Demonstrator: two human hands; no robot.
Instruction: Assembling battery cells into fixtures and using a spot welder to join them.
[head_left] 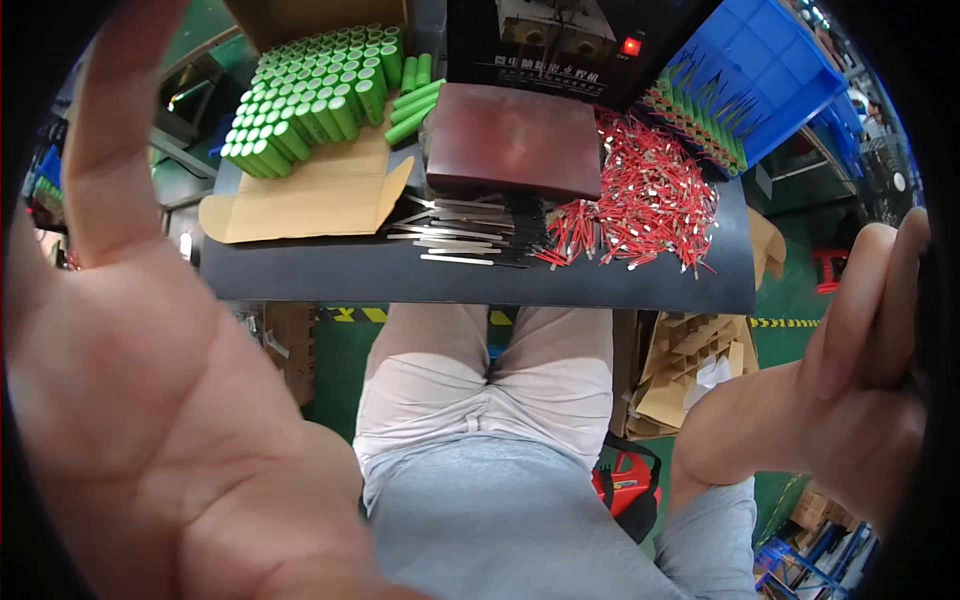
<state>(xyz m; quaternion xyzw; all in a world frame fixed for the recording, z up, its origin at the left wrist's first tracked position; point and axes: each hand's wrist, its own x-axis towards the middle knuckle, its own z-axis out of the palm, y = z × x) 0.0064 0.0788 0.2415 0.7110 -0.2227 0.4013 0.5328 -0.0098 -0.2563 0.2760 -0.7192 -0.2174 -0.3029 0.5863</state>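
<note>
At near left, your bare left hand (150, 400) spreads wide, empty; at right, your bare right hand (865, 375) bunches its fingers (I cannot tell its grip). Green cylindrical cells (310, 102) stand upright far left, probably for easy picking; a brown rectangular block (515, 140) separates them from heaped red wires (650, 190).

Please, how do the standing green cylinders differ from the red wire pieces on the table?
The green cylinders are thick, while the red wire pieces are thin, with pale ends. The green cylinders stand in close rows on cardboard; the red wire pieces lie in a loose heap on the dark table. Both are groups of many similar items.
</note>
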